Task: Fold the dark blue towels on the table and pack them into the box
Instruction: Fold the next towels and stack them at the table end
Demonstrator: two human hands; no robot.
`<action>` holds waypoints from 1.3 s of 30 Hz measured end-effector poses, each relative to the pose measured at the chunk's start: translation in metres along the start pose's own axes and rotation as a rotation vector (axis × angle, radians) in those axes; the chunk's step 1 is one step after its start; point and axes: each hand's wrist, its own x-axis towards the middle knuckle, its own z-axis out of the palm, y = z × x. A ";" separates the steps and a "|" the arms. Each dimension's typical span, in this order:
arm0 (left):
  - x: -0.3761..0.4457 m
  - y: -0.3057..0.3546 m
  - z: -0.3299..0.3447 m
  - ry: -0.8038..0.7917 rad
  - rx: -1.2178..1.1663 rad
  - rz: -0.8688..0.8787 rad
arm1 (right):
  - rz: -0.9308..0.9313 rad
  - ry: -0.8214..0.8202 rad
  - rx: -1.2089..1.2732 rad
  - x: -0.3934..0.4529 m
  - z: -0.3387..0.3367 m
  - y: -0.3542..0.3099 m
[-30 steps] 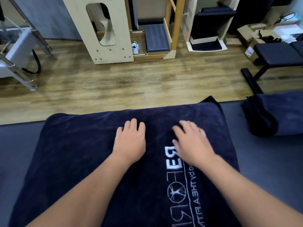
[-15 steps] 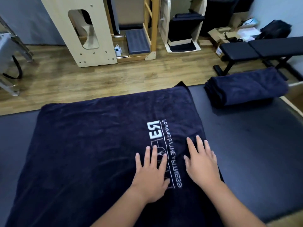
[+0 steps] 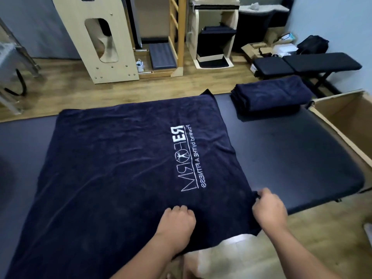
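A dark blue towel [image 3: 112,162] with a white mirrored logo lies spread flat on the black padded table [image 3: 291,158]. My left hand [image 3: 176,222] rests on the towel near its front edge with the fingers curled under. My right hand [image 3: 268,208] pinches the towel's right edge near the front corner. A stack of folded dark blue towels [image 3: 269,96] sits at the table's far right end. A cardboard box [image 3: 348,115] stands open beside the table's right end, partly cut off by the frame.
Beyond the table is wooden floor with pale wooden exercise equipment [image 3: 100,43], a black padded bench [image 3: 306,64], small cardboard boxes [image 3: 259,50] and a black bag [image 3: 312,44]. A metal frame [image 3: 12,63] stands at far left.
Both hands have slid back along the towel from its far part to its front edge. The right hand went from lying flat to pinching the right edge. The view has swung right.
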 end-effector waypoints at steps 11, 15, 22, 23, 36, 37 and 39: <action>-0.012 0.012 0.010 0.181 -0.227 0.046 | 0.003 0.006 0.020 -0.008 0.004 0.026; -0.019 0.025 0.015 0.184 -0.249 0.008 | -0.240 0.108 -0.117 -0.018 0.004 0.032; -0.063 -0.005 0.054 0.186 -0.036 -0.289 | -0.500 0.072 -0.223 -0.042 0.023 0.013; -0.072 -0.011 0.061 0.184 -0.012 -0.301 | -0.454 0.091 -0.213 -0.044 0.022 0.010; -0.160 -0.074 0.095 0.094 0.228 -0.613 | -1.153 0.131 -0.336 -0.122 0.068 -0.032; -0.160 -0.079 0.095 0.068 0.240 -0.576 | -1.164 0.143 -0.341 -0.122 0.070 -0.033; -0.158 -0.086 0.093 0.004 0.242 -0.520 | -1.198 0.164 -0.328 -0.122 0.070 -0.030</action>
